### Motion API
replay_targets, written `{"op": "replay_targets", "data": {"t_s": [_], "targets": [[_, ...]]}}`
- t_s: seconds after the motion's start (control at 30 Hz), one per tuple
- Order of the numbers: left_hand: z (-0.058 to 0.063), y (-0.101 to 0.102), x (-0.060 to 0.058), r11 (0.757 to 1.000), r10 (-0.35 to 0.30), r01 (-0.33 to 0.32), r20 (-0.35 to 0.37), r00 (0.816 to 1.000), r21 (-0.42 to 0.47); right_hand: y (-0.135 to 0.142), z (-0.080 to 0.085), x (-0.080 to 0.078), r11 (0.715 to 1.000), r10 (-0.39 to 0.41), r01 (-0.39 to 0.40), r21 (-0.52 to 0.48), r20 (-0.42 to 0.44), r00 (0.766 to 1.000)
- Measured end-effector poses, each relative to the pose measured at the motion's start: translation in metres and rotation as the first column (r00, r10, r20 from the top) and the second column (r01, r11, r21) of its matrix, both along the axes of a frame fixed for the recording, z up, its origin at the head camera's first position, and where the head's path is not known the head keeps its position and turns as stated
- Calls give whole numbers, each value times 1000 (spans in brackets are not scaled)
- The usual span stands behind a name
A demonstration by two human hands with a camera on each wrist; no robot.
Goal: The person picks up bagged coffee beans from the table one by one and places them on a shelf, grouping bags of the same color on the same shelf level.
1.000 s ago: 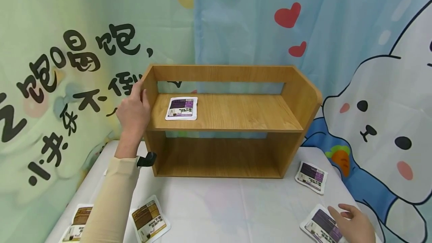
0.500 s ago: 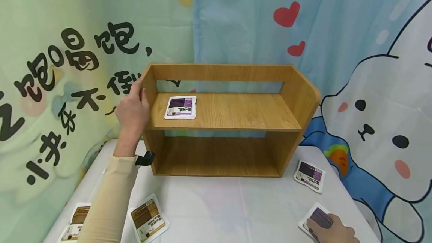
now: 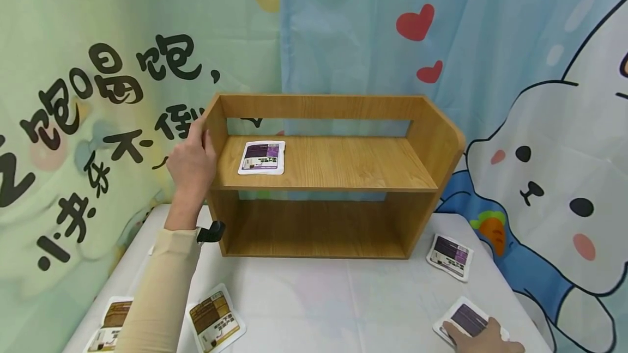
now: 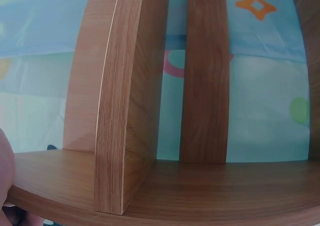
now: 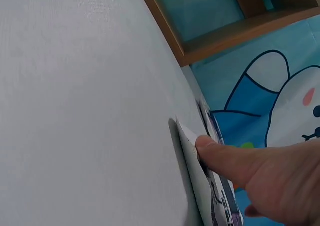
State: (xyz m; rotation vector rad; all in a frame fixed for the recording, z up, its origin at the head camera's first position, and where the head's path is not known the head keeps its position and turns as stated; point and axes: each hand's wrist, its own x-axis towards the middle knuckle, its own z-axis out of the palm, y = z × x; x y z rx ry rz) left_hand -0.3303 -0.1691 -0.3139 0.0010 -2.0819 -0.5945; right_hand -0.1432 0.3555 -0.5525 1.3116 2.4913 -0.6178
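My left hand (image 3: 191,169) grips the left side panel of a two-tier wooden shelf (image 3: 319,181) in the head view; in the left wrist view only part of that hand shows at the panel's edge. A flat white pouch with a purple label (image 3: 262,158) lies on the upper tier, at the left. At the lower right, my right hand (image 3: 487,339) holds another purple-labelled pouch (image 3: 466,315) across its width, thumb on its left edge. In the right wrist view, the thumb (image 5: 212,153) presses against the edge of this pouch (image 5: 200,186), close over the table.
Another purple-labelled pouch (image 3: 450,256) lies right of the shelf. Two brown-labelled pouches lie at the front left, one (image 3: 217,320) beside my left sleeve and one (image 3: 112,324) partly behind it. Printed curtains (image 3: 343,26) hang behind the white table (image 3: 304,298).
My right hand has moved left from above the front-right pouch's right side onto it, then spread its thumb and fingers to the pouch's edges. The left hand stays on the shelf.
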Motion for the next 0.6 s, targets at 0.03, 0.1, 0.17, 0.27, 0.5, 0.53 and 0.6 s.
{"op": "replay_targets", "data": {"t_s": [0.03, 0.1, 0.17, 0.27, 0.5, 0.53, 0.6], "targets": [[0, 0, 0, 1000, 1, -1, 2, 1000, -1, 0, 0, 1, 1000, 1, -1, -7, 6, 1000], [0, 0, 1, 1000, -2, 2, 7, 1000, 2, 1, 1, 2, 1000, 20, -20, -11, 16, 1000], [0, 0, 2, 1000, -1, 1, 10, 1000, 2, 0, 2, 3, 1000, 17, -17, -24, -19, 1000], [0, -1, 2, 1000, -5, 5, 10, 1000, -3, -3, 3, 3, 999, 1, -6, -49, -87, 996], [0, -1, 3, 1000, 13, -13, 6, 1000, -2, -8, 11, 3, 992, -71, 53, -114, -157, 985], [0, 0, 3, 1000, 10, -10, 7, 1000, -3, -7, 14, 4, 991, -84, 65, -120, -163, 983], [0, 2, 2, 1000, -8, 8, 8, 1000, -7, -5, 24, 6, 988, -108, 86, -129, -171, 979]]}}
